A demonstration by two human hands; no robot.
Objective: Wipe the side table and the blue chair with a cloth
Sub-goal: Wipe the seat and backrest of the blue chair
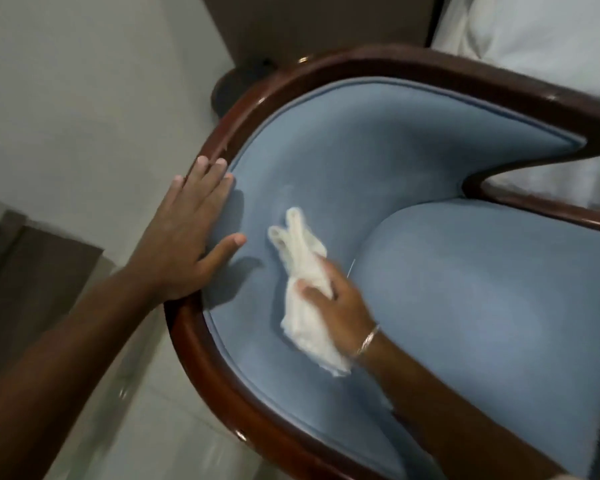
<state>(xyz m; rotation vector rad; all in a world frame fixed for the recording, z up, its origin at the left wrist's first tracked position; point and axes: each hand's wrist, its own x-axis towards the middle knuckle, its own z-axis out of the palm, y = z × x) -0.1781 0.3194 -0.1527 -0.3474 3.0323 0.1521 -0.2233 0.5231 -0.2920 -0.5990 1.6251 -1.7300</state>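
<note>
Chair: blue chair [413,174] fills most of the view — padded back and seat, dark glossy wood frame [194,344] running round the rim.
Cloth: white cloth [303,289] lies bunched on the chair's inner back, just left of where back meets seat cushion; one loose end trails up the back, other end hangs below the wrist.
Right hand: right hand [333,299] is clenched round the cloth's middle, thumb on top, pressing it onto the fabric. Bracelet [368,339] at the wrist.
Left hand: left hand [187,230] lies flat and released on the chair's left rim, fingers spread over wood and padding, thumb resting on the blue fabric — grasping nothing, prob. steadying the chair.
Side desk: can't be sure it's in view. A dark shape sits beyond the chair's top rim, too unclear to name.
Step in hand: wiping the inside of the chair back, I'd judge.
Doing it well: spread the cloth flatter — bunched up, it touches only a narrow strip. Overlapping strokes from the rim down to the seam, then along the seam where dust gathers. Even, light pressure so the fabric isn't rubbed rough. Keep the left hand bracing the frame.
Left to do: seat cushion, wood frame, right side of the chair, by my guess.
</note>
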